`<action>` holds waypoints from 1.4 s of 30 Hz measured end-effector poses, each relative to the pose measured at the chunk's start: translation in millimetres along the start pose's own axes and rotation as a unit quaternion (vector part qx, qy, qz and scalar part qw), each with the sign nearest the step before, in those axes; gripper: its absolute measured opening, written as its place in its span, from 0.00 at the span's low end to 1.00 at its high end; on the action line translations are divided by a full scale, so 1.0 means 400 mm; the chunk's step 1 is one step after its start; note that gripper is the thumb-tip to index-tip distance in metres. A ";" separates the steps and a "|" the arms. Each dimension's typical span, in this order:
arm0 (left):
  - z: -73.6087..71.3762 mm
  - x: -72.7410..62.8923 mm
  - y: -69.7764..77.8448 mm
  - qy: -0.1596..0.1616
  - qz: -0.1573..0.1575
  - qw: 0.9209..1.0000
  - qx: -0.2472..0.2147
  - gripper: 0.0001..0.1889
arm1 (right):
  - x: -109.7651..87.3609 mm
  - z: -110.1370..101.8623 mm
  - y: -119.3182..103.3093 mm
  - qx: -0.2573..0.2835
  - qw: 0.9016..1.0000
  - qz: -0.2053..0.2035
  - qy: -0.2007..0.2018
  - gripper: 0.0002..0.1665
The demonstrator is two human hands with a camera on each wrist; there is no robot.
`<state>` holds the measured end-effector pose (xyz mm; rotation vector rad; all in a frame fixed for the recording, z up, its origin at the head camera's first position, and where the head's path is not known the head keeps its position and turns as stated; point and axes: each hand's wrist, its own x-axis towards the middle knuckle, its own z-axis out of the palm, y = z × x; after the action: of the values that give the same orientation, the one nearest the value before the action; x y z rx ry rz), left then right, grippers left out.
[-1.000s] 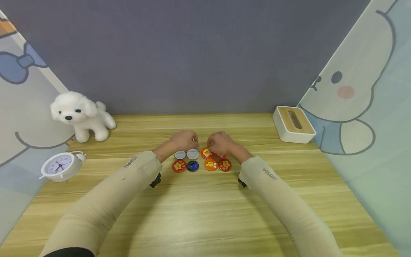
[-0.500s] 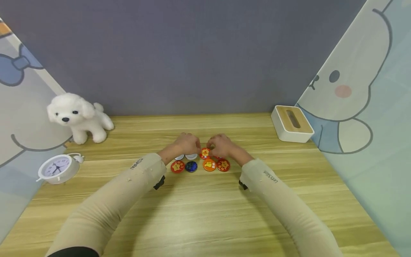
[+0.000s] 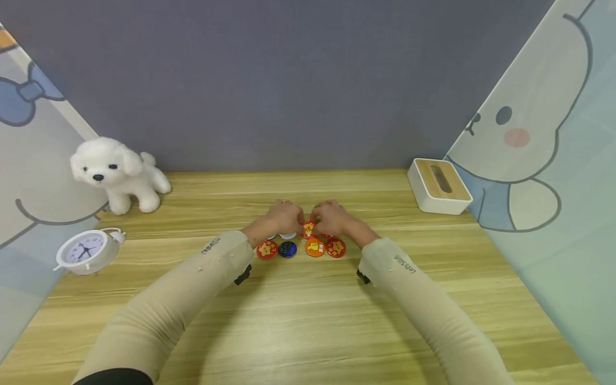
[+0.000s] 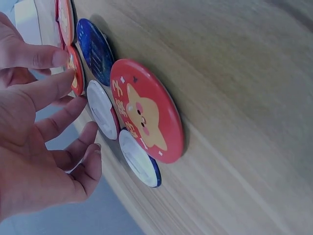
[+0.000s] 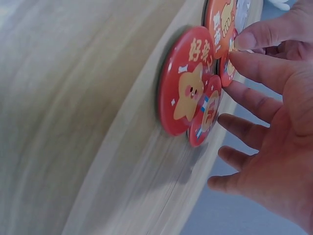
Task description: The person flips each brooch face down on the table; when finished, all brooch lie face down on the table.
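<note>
Round button badges lie in two rows on the wooden table. My left hand [image 3: 287, 216] and right hand [image 3: 330, 216] meet over a red badge [image 3: 308, 229] in the far row. In the wrist views, each hand's thumb and index finger pinch at that badge's edge; the other fingers are spread. Beside the left hand two badges show pale backs [image 4: 102, 110]. Under the right hand is another red badge [image 5: 208, 112], partly hidden in the head view. The near row has a red star badge [image 3: 267, 249], a blue badge [image 3: 287, 249], an orange thumbs-up badge [image 3: 315, 247] and a second red star badge [image 3: 336, 247].
A white plush dog [image 3: 120, 174] and a white alarm clock [image 3: 89, 251] stand at the left. At the back right is a white tissue box [image 3: 440, 185] with a wooden lid. A grey panel [image 3: 289, 85] closes off the table's far side.
My left hand has moved right, from above the pale-backed badges to the red badge, now covering part of those backs. The right hand has stayed by the red badge.
</note>
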<state>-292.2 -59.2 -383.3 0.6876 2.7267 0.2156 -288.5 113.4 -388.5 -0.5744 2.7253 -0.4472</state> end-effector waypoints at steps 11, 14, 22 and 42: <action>0.007 0.007 0.010 0.004 -0.003 1.000 0.009 0.15 | 0.013 0.004 -0.001 0.021 1.000 0.020 -0.003 0.13; 0.012 0.009 0.012 0.006 -0.006 1.000 0.011 0.14 | 0.015 0.004 -0.001 0.019 1.000 0.022 -0.007 0.11; 0.004 0.005 0.012 0.007 -0.021 1.000 0.022 0.15 | 0.014 -0.004 -0.006 0.004 1.000 0.027 -0.011 0.10; 0.004 0.001 0.032 0.003 -0.044 0.999 0.010 0.16 | 0.021 -0.006 -0.012 0.002 1.000 0.014 -0.021 0.06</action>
<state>-286.1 -47.6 -382.1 0.5701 2.7617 0.1709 -295.2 106.0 -386.6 -0.5370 2.6881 -0.4279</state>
